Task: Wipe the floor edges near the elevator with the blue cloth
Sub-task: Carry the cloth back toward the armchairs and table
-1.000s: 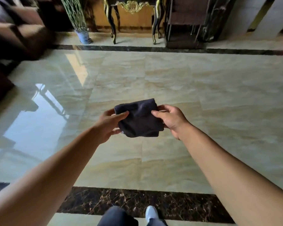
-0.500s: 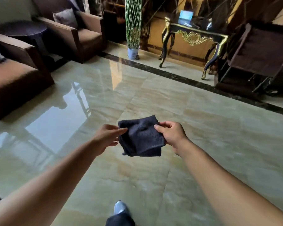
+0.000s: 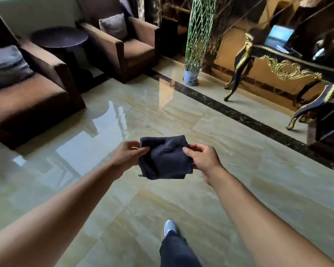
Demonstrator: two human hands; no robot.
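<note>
A folded dark blue cloth (image 3: 165, 158) hangs in the air in front of me, held between both hands above the glossy marble floor (image 3: 229, 189). My left hand (image 3: 128, 154) pinches its left edge. The cloth's right edge is gripped by my right hand (image 3: 201, 159), thumb on top. No elevator shows in the head view.
Two brown armchairs (image 3: 27, 97) (image 3: 127, 47) and a round dark side table (image 3: 60, 38) stand at the left. A tall green plant in a pale pot (image 3: 190, 77) and a black-and-gold console table (image 3: 289, 74) line the wall beyond a dark marble border strip (image 3: 239, 116). My shoe (image 3: 170, 227) steps forward.
The view has swung left and up as I walk; the armchairs and plant have come closer. Both hands still hold the cloth, and the left hand has closed onto its edge.
</note>
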